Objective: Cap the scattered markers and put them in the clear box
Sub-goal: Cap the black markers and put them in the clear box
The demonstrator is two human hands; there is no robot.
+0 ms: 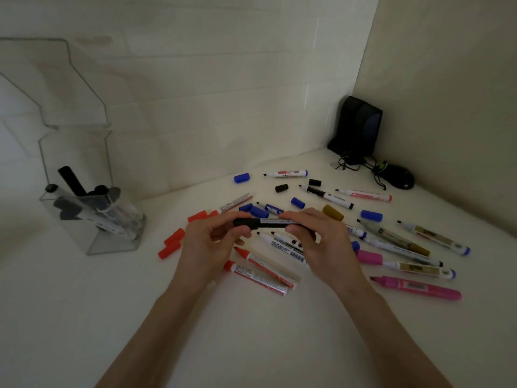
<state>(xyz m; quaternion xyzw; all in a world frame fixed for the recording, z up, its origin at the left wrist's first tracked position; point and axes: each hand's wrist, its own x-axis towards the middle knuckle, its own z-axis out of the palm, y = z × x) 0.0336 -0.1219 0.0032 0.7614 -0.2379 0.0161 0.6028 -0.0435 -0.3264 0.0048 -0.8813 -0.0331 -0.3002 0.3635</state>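
Markers (416,287) and caps (242,177) clutter the table (251,345) before speaker (358,127) and mouse (400,177).

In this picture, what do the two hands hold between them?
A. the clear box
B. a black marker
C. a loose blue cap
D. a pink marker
B: the left hand and the right hand each grip one end of the black marker, while the pink marker lies apart from them to the right and the clear box stands alone at the left.

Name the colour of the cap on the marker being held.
Black cap on the marker; head view.
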